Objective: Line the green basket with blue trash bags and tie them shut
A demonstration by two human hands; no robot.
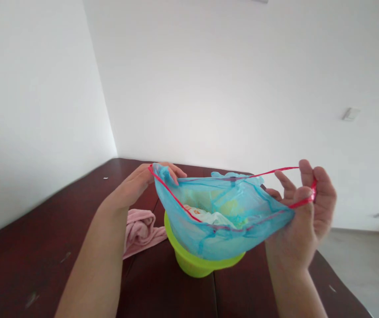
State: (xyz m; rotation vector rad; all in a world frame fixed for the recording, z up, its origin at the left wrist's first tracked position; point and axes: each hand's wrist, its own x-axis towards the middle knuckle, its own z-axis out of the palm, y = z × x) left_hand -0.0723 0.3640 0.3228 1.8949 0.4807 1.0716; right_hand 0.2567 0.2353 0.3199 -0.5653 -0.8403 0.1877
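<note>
A thin blue drawstring trash bag [189,236] lines a yellow-green bin [194,265], its mouth raised above the rim. Inside the bag lies crumpled white plastic [211,217] with small orange marks. My left hand [143,180] grips the bag's left edge, where the red drawstring [169,191] crosses the fingers. On the other side, my right hand [305,207] has a loop of the same drawstring pulled out of the hem and hooked round the fingers. The string runs taut from the bag to that hand. The bin's far side is hidden behind the bag.
A crumpled pink towel [142,232] lies on the dark red-brown table [43,256], left of the bin and partly behind my left forearm. White walls [209,88] stand behind and to the left. Past the table's right edge, a grey floor [365,260] shows.
</note>
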